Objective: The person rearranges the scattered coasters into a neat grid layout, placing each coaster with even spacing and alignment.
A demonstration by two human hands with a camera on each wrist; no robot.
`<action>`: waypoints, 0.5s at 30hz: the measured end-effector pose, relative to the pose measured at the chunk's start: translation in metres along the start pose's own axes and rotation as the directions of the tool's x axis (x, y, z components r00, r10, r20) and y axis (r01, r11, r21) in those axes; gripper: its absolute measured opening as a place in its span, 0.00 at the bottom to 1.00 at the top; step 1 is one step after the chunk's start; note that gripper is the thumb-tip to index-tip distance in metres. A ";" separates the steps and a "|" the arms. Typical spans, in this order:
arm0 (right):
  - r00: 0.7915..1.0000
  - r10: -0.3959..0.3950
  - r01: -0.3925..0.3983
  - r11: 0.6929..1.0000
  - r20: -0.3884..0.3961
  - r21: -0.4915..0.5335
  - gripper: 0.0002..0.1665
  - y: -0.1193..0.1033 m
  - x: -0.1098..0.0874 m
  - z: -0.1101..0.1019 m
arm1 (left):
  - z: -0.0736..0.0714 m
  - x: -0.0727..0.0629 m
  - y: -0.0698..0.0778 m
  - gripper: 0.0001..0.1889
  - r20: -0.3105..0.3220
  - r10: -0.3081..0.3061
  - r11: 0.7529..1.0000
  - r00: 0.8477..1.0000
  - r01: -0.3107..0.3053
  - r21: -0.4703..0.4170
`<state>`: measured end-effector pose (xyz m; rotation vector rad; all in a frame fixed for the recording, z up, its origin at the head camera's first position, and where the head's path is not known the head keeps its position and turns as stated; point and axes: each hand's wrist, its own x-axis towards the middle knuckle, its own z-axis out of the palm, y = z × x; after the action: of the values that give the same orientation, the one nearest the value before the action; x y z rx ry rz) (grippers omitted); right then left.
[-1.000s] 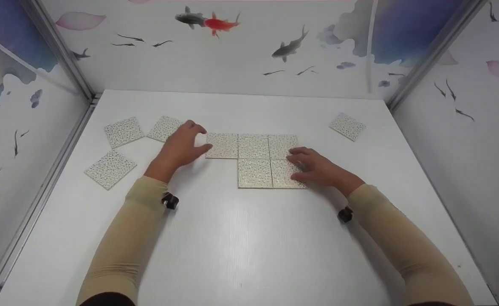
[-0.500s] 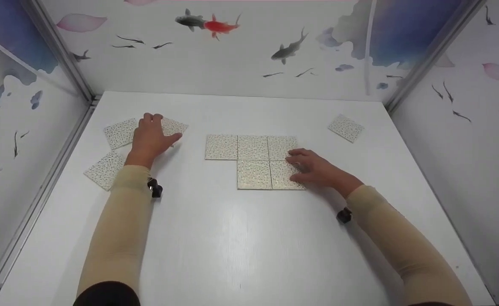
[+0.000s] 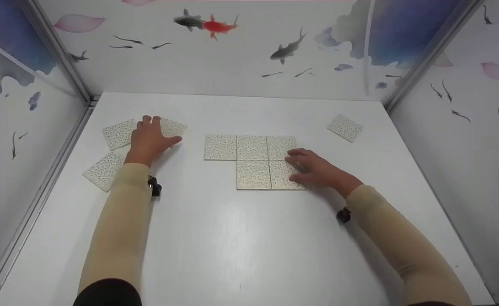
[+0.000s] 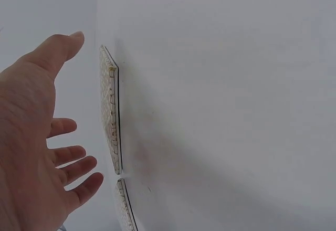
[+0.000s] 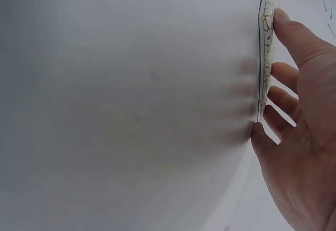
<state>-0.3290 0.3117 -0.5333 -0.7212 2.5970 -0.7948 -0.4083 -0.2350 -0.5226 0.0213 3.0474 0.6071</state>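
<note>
Left of the tile block (image 3: 252, 174), a loose tile (image 3: 173, 126), overhung by the left hand (image 3: 148, 138) with fingers spread and unladen, is best pinched edgewise. The block should be lightly steadied by the right hand (image 3: 313, 167), fingers relaxed.

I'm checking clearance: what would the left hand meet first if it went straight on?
The left hand would likely meet the back wall first, beyond the white tabletop; if angled down, perhaps the speckled tile beneath. Tilt is unclear.
</note>
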 end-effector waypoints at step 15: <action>1.000 0.006 -0.006 1.000 0.002 0.006 0.43 0.001 0.002 0.000 | 0.013 -0.003 -0.008 0.54 0.026 -0.027 0.999 0.999 0.026 0.038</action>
<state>-0.3309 0.3118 -0.5342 -0.7124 2.5925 -0.7986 -0.4045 -0.2380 -0.5375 -0.0102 3.0276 0.5438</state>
